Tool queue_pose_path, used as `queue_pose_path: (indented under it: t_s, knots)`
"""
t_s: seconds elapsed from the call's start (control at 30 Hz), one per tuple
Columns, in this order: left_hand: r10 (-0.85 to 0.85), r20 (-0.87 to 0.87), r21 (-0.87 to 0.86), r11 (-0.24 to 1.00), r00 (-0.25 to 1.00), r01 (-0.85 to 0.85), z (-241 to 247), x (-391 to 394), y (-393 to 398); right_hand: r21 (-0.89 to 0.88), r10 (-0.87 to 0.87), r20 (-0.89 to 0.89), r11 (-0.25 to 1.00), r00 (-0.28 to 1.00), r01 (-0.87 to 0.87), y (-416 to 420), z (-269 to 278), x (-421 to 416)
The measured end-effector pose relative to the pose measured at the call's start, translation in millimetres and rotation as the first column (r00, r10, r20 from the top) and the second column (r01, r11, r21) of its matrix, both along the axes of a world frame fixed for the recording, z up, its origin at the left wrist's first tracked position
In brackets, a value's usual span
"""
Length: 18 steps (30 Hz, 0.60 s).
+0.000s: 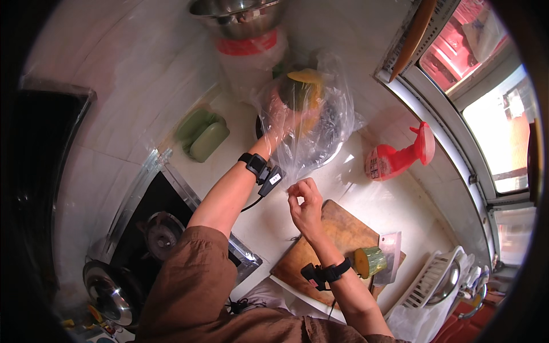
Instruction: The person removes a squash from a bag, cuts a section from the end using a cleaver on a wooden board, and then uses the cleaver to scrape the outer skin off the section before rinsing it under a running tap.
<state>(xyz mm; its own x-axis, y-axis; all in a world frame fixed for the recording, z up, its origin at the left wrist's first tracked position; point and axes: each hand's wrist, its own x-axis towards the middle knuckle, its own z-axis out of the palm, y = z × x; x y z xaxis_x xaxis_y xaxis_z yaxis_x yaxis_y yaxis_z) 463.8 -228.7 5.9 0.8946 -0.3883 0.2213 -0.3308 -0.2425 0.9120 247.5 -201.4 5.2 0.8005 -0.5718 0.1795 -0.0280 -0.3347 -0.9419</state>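
Note:
My left hand (285, 113) reaches inside a clear plastic bag (339, 115) and grips a large piece of green-skinned pumpkin (296, 92), its yellow-orange flesh showing at the cut. The film blurs the fingers. The bag lies over a round dark vessel, mostly hidden. Nearer to me, my right hand (306, 208) pinches the bag's gathered near edge between thumb and forefinger. Beyond its forearm, a smaller cut pumpkin piece (369, 261) rests on a wooden cutting board (343, 225), beside a cleaver's broad blade (389, 257).
A red spray bottle (392, 160) stands right, below the window. Green lidded containers (206, 135) sit at left, near the gas burner (163, 236). A steel bowl (240, 19) tops a pale container at the back. Front right holds a white dish rack (429, 281).

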Motion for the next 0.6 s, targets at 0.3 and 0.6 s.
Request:
queue_pose_path:
  t_s: [0.3,0.6]
  knots:
    - [-0.066,0.0,0.129,0.99,0.998,0.065,-21.1,13.3,-0.5,-0.001,-0.08,-0.011,0.997,0.997,0.08,-4.8,-5.9,6.4]
    - [0.177,0.015,-0.199,0.965,0.984,-0.17,-1.1,0.8,79.0,-0.113,0.212,-0.067,0.969,0.975,-0.219,3.1,-7.9,9.6]
